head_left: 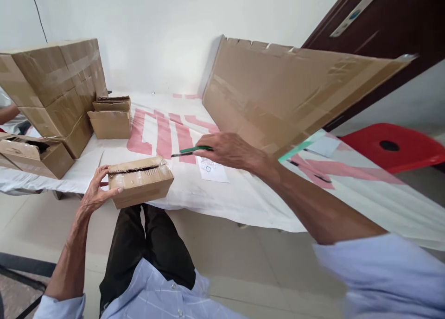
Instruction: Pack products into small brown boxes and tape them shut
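Note:
My left hand (99, 189) grips the left end of a small cardboard box (142, 191), its thumb on the near side and fingers at the far edge. The box sits at the table's front edge, and a dark, ragged slit runs along its taped top. Off to the right, my right hand (225, 149) is closed around a slim green tool (196, 149) with a dark, narrow blade-like part. Its tip points left, apart from the box. Whether it is a knife or another cutter I cannot tell. Beneath that hand lies a white printed paper (213, 170).
A stack of taped cartons (52, 87) stands at the left, with an open small box (111, 122) beside it and another open box (38, 154) in front. A large cardboard sheet (278, 87) leans at the back. A red stool (389, 147) is at the right. Another person's arm (9, 113) shows at far left.

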Demonstrator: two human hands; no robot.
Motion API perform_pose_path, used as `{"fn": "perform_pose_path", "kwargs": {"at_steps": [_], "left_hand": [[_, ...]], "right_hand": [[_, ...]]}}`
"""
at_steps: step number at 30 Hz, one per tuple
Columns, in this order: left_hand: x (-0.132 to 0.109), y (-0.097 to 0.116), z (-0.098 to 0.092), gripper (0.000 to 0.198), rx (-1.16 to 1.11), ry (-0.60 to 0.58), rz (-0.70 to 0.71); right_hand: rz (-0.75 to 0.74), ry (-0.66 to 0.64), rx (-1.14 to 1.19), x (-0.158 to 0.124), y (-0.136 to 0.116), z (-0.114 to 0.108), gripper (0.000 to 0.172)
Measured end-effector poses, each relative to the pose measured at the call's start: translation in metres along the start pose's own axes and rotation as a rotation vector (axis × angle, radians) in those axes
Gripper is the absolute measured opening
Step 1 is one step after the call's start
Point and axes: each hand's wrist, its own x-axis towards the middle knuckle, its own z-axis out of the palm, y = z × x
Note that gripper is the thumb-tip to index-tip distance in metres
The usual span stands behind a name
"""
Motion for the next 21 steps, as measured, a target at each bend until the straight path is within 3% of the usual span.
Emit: {"fn": "perform_pose_path", "kwargs": {"at_steps": [3, 7, 10, 12, 15, 21], "left_hand": [[0.001, 0.003, -0.002, 0.069, 0.014, -0.002, -0.003], [0.0, 0.01, -0.007, 0.072, 0.033, -0.034, -0.014], [-0.001, 0.014, -0.009, 0.073, 0.035, -0.035, -0.028], [-0.001, 0.016, -0.01, 0.072, 0.035, -0.036, -0.031], [-0.001, 0.017, -0.011, 0.073, 0.032, -0.041, -0.045], [0.0, 0.019, -0.012, 0.072, 0.025, -0.055, -0.062]], "right_hand": [[0.117, 0.05, 0.131, -0.048, 0.02, 0.042, 0.03], [0.403, 0.008, 0.185, -0.089, -0.005, 0.137, 0.026], [0.462, 0.01, 0.182, -0.095, -0.018, 0.184, 0.027], [0.421, 0.028, 0.216, -0.088, -0.02, 0.191, 0.029], [0.365, 0.029, 0.258, -0.07, -0.018, 0.179, 0.032], [0.344, -0.237, 0.074, -0.058, -0.023, 0.164, 0.027]]}}
